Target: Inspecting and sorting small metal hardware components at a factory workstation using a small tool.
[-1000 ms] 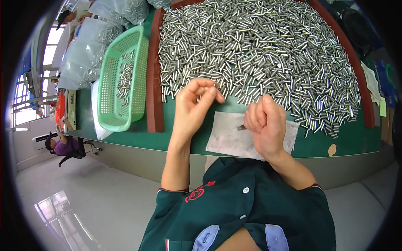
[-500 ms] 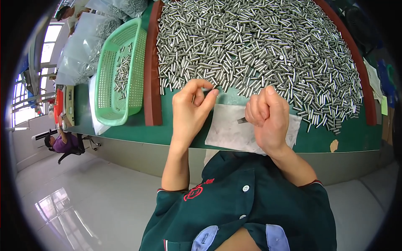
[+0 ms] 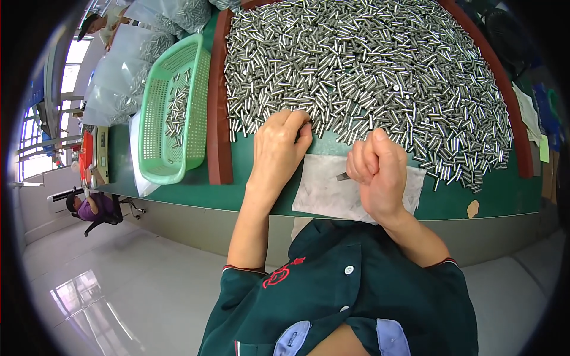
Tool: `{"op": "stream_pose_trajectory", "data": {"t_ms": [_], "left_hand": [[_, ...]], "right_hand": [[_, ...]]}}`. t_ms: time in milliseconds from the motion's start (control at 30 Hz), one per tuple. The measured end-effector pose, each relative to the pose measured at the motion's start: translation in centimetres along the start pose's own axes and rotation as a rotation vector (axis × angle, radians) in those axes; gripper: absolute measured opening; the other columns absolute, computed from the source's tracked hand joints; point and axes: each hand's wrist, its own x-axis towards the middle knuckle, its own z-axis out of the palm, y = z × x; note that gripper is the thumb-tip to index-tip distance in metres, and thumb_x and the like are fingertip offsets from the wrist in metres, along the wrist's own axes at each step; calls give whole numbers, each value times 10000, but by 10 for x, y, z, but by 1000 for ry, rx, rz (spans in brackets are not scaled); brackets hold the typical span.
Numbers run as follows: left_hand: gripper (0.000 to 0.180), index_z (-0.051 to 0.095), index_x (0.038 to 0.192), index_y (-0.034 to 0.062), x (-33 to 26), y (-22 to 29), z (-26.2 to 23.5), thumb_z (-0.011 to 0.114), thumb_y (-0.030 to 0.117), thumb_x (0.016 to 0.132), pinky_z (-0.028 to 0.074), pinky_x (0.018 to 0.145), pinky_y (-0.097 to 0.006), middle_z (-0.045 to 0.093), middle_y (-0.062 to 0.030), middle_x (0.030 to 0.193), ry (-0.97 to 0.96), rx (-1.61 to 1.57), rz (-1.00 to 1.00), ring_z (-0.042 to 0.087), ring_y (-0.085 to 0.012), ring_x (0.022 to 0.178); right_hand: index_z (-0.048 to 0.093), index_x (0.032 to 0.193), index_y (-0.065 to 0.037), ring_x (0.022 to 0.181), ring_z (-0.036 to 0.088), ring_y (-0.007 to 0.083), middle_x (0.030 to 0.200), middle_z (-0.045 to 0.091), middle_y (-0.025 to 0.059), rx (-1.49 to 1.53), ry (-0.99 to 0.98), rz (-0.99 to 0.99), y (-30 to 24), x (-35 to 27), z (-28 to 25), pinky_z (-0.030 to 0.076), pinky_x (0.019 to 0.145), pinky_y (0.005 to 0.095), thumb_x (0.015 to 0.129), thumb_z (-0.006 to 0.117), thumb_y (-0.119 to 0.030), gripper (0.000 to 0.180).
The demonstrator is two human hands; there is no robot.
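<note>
A broad layer of short shiny metal pins covers the green table. At its near edge my left hand is curled with its back up, thumb and fingertips close together among the pins. What those fingertips hold, if anything, is mostly hidden. My right hand is closed in a loose fist, thumb up, over a pale smudged cloth. From the little-finger side of that fist sticks out a short grey metal piece; its other end is hidden in the hand.
Dark red rails border the pins. Left of them stands a green perforated basket with some pins inside. Clear plastic bags of pins lie beyond it. A person in purple sits at far left; another person is at upper left.
My left hand has turned from palm side to back up and come down onto the near edge of the pins. My right hand stays almost in place, still closed round the grey metal piece.
</note>
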Motion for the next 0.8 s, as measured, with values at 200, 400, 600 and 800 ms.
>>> {"op": "stream_pose_trajectory", "data": {"t_ms": [200, 400, 600, 800], "left_hand": [[75, 529, 728, 20, 3, -4, -1, 578, -9, 679, 367, 457, -253, 490, -45, 592, 67, -151, -48, 465, -136, 500], [97, 438, 812, 63, -1, -16, -10, 418, 154, 839, 251, 437, -171, 421, -51, 663, 29, -1913, -566, 290, -52, 503], [118, 469, 898, 71, -5, -24, -9, 425, 179, 878, 231, 422, -151, 379, -8, 623, -112, -1858, -554, 271, -37, 498], [138, 460, 882, 67, -6, -25, -9, 415, 197, 884, 220, 418, -160, 361, -1, 601, -135, -1928, -560, 268, -45, 494]], "right_hand": [[279, 507, -79, 414, 219, 53, 440, 309, -5, 4, -4, -1, -1, -1, 2, 182, 389, 215, 892, 319, -215, 410], [270, 520, -100, 378, 162, 72, 422, 248, -8, -38, -14, -17, 1, -1, 0, 168, 371, 231, 897, 296, -232, 400], [274, 526, -105, 369, 171, 74, 422, 244, -11, -8, -15, -21, 3, 1, 2, 172, 367, 231, 895, 294, -240, 393], [276, 528, -109, 365, 173, 75, 421, 248, -11, 2, -5, -10, 3, 2, 4, 175, 364, 231, 897, 293, -243, 393]]}}
